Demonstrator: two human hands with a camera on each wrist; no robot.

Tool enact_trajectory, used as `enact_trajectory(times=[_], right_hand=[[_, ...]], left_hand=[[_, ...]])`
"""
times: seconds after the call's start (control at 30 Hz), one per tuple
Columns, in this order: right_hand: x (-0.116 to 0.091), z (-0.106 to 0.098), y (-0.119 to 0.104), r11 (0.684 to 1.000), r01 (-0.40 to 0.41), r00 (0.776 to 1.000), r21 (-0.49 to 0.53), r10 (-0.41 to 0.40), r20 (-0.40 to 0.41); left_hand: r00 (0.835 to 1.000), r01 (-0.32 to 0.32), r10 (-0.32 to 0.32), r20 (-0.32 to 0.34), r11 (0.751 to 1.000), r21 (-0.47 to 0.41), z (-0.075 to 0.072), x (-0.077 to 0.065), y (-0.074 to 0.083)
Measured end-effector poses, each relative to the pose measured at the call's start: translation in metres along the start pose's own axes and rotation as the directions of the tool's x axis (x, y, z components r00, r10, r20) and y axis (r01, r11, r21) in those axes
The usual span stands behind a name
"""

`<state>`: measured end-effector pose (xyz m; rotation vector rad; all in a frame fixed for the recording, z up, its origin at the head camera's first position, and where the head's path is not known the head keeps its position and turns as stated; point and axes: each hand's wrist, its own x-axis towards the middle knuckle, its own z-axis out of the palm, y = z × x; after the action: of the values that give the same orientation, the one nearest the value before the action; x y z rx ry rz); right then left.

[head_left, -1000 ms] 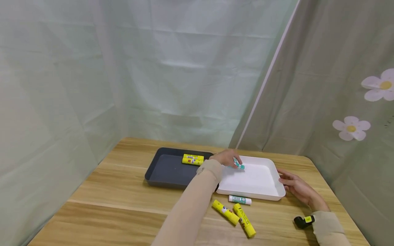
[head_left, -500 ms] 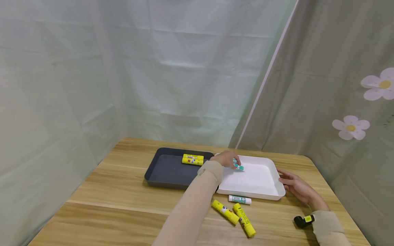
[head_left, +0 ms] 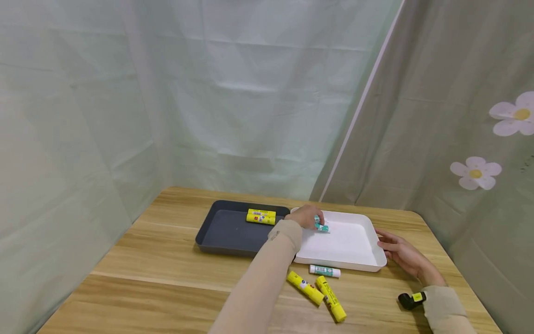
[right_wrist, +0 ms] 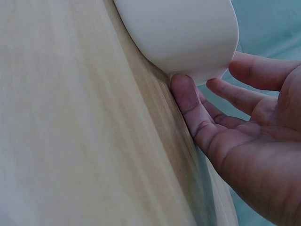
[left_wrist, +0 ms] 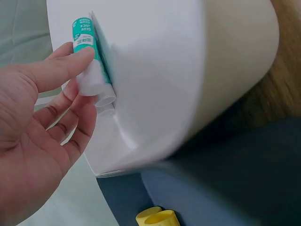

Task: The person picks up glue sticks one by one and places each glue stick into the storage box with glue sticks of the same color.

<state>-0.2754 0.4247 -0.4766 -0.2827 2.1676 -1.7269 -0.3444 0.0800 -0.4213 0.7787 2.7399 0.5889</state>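
My left hand (head_left: 306,217) reaches over the left part of a white tray (head_left: 350,243). It pinches a green-and-white glue stick (left_wrist: 90,80) between thumb and fingers, low over the tray floor. Right beside that lies another green-and-white glue stick (left_wrist: 106,97), partly hidden behind the held one. At the tray's right end, my right hand (head_left: 404,255) touches the outer wall with extended fingers; in the right wrist view, one fingertip (right_wrist: 183,89) rests at the wall's lower edge and another finger is up by the rim.
A dark grey tray (head_left: 231,234) adjoins the white one on the left, with two yellow glue sticks (head_left: 261,219) inside. In front of the white tray lie a white-and-green glue stick (head_left: 325,271) and two more yellow ones (head_left: 306,288). Curtains (head_left: 250,93) hang behind the wooden table (head_left: 146,278).
My left hand has shifted slightly left within the white tray, with the pinched glue stick drawn along. The right hand and the loose glue sticks have stayed in place.
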Motion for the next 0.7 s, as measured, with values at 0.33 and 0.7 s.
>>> enact_trajectory(times=[0.33,0.7], right_hand=[[0.0,0.0,-0.001,1.0,-0.005,1.0,-0.005,0.005,-0.003],[0.002,0.001,-0.001,1.0,0.013,1.0,0.009,-0.014,0.01]], left_hand=[[1.0,0.025,-0.025,-0.01,0.999,-0.027,-0.002,-0.003,-0.001],[0.999,-0.046,0.047,0.0,0.983,-0.18,-0.012,-0.007,-0.012]])
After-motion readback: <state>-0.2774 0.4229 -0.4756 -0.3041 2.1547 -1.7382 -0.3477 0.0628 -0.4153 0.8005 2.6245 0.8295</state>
